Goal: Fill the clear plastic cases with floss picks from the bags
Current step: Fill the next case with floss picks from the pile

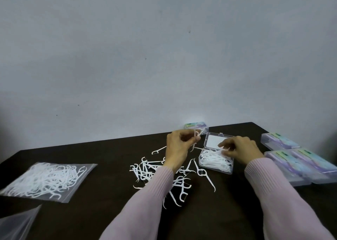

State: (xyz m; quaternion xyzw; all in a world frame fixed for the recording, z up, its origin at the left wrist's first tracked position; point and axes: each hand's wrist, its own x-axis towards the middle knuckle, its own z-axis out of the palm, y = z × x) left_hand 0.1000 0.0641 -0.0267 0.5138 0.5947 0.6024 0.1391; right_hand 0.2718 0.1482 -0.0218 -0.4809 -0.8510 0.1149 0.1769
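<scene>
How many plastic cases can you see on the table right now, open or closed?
5. One open case under the right hand, one closed by the wall, three closed at the right: far, and two near. More may lie out of frame.

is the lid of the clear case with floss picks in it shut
No, the clear plastic case lies open, its lid tilted back.

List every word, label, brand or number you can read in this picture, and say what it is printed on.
None can be read.
Closed cases at right: coloured labels with dark marks, too blurred to read.
Closed case at the table's far edge: label too small and blurred.
Open case, bag of floss picks: no text visible.
</scene>
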